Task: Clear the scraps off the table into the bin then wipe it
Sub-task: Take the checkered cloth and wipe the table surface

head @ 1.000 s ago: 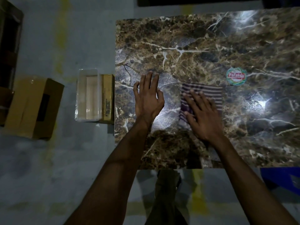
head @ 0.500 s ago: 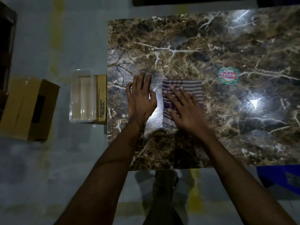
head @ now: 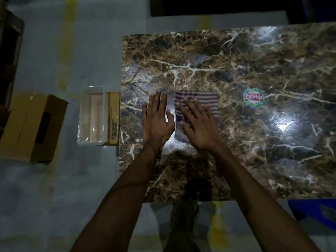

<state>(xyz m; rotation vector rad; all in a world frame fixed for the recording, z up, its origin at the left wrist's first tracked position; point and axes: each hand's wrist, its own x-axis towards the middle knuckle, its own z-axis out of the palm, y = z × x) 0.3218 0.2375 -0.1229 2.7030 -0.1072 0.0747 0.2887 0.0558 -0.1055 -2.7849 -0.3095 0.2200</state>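
A folded cloth with dark and white stripes lies flat on the brown marble-patterned table. My right hand presses on it with spread, straight fingers and covers its lower half. My left hand lies flat on the bare tabletop just left of the cloth, fingers straight and together. A clear plastic bin sits on the floor just off the table's left edge. I see no scraps on the tabletop.
A round red-and-green sticker is on the tabletop right of the cloth. A narrow cardboard box stands between bin and table. A larger open cardboard box lies further left on the grey floor. Something blue sits below the table's right corner.
My right hand has slid the striped cloth leftward across the table until it nearly meets my left hand, which has stayed flat in place.
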